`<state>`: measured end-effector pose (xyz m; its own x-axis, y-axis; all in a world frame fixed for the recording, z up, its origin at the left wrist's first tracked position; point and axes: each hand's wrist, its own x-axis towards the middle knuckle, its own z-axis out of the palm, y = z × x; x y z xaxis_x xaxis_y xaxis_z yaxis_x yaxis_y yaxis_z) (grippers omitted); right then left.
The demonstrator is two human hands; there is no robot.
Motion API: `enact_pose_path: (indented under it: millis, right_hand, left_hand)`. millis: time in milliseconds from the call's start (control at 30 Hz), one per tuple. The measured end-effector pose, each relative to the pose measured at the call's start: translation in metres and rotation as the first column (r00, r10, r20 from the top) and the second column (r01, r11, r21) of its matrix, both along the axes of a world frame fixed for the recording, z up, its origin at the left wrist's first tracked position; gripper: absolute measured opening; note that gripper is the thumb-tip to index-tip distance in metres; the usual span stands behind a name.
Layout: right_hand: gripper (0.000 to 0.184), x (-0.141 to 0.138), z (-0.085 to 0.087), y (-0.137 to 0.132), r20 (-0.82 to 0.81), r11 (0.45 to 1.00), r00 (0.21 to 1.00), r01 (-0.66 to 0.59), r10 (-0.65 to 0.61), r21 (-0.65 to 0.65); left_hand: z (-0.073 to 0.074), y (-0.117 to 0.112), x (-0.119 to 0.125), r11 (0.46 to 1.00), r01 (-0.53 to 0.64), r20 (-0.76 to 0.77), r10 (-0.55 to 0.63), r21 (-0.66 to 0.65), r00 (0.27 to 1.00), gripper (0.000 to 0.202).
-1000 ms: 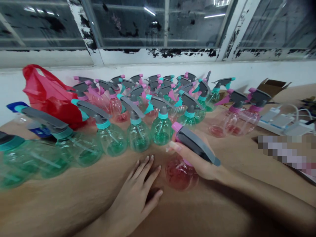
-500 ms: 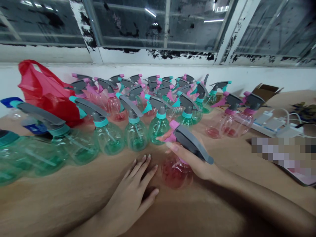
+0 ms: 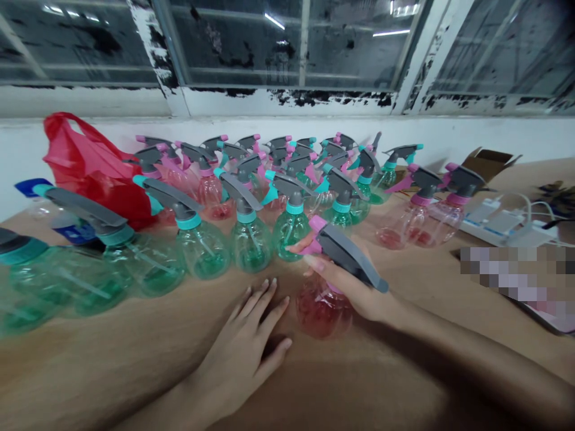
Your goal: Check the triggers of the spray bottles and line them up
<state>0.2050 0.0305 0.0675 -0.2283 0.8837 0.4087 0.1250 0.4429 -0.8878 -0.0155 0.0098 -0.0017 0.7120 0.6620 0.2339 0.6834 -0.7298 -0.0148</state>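
A pink spray bottle [image 3: 322, 308] with a grey and pink trigger head stands in front of me. My right hand [image 3: 345, 278] is wrapped around its neck, with a finger at the pink trigger. Flat on the wooden table [image 3: 148, 365], just left of that bottle, lies my left hand [image 3: 249, 335], fingers spread and holding nothing. Behind my hands is a row of green spray bottles with teal collars; the nearest to my right hand is one green spray bottle [image 3: 290, 234].
Many more pink and green spray bottles crowd toward the wall. A red plastic bag [image 3: 96, 173] sits at the back left. To the right are two pink spray bottles [image 3: 417, 218], a white power strip [image 3: 498, 224], a cardboard box [image 3: 489, 163] and a blurred-out flat item [image 3: 521, 293].
The view has shifted very slightly. Both hands and the held spray bottle keep nearly the same position.
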Motion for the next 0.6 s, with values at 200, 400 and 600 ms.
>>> enact_pose_path:
  millis: [200,400,600]
  right_hand:
    - [0.021,-0.0001,-0.0015,-0.0002,-0.010,1.000,1.000,0.004,-0.005,-0.017]
    - [0.019,0.0011,-0.0006,-0.0009,-0.018,0.999,0.999,-0.036,0.035,-0.034]
    - [0.018,0.0012,0.0011,-0.0006,-0.007,0.999,0.999,-0.032,0.032,-0.029]
  left_hand:
    - [-0.0003,0.0000,0.0001,1.000,0.001,-0.001,-0.001,0.015,1.000,0.050]
    - [-0.0005,0.0003,0.0006,1.000,-0.002,0.006,0.002,0.015,1.000,0.051]
    - [0.0007,-0.0002,0.0001,1.000,-0.001,0.018,0.001,0.010,1.000,0.050]
